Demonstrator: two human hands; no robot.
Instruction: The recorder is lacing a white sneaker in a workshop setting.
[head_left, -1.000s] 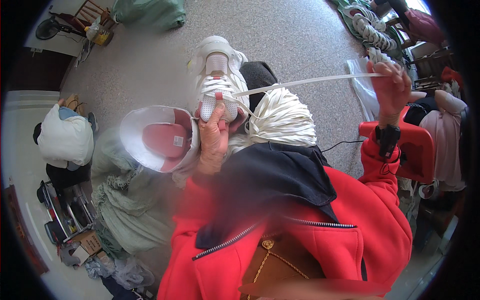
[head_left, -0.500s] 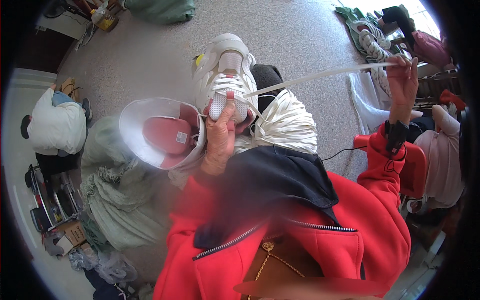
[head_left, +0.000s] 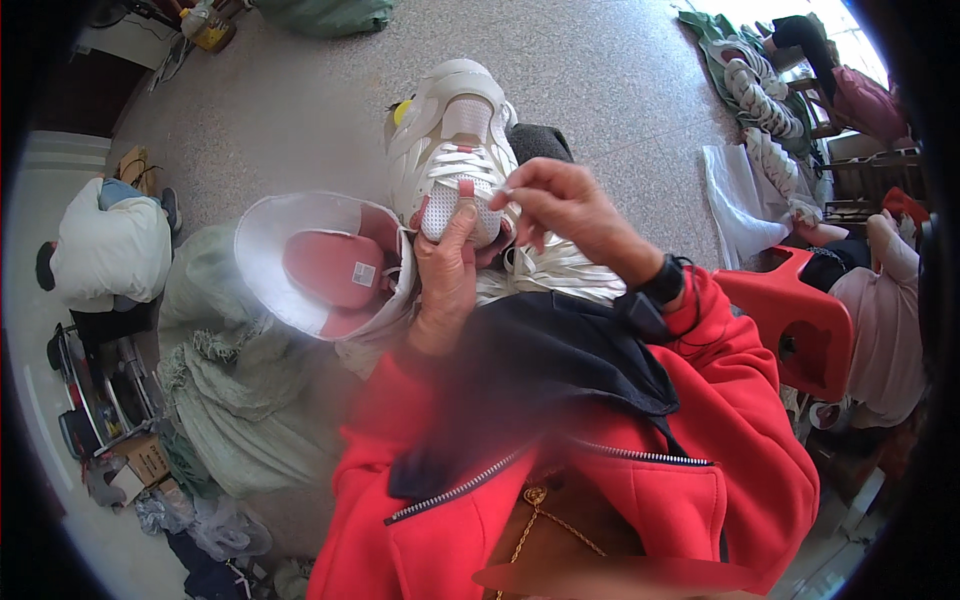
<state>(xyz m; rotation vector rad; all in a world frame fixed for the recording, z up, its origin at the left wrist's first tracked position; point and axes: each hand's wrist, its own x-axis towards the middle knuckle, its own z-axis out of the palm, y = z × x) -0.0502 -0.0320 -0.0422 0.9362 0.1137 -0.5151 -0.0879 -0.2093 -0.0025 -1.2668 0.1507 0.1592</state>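
A white and beige sneaker [head_left: 452, 125] with pink trim points its toe away from me. My left hand [head_left: 445, 270] grips it at the tongue, thumb pressed beside the pink pull tab [head_left: 466, 188]. White laces cross the front of the sneaker. At its right side my right hand [head_left: 575, 205] is closed in a pinch at the laces, with a bit of white lace [head_left: 503, 197] at the fingertips. Beneath that hand lies a thick bundle of white laces [head_left: 560, 272], partly covered. Left of my left hand sits a white, open-topped shell [head_left: 262, 262] with pink lining and a white label.
A pale green woven sack [head_left: 240, 390] lies at my left. One person in white [head_left: 110, 245] sits farther left, another in pink [head_left: 880, 310] at the right, near a red plastic stool [head_left: 825, 335]. More white shoes [head_left: 762, 105] lie at the far right.
My right hand has come back from far out on the right, where it held a long lace stretched taut, to the sneaker's right side. My left hand keeps its hold.
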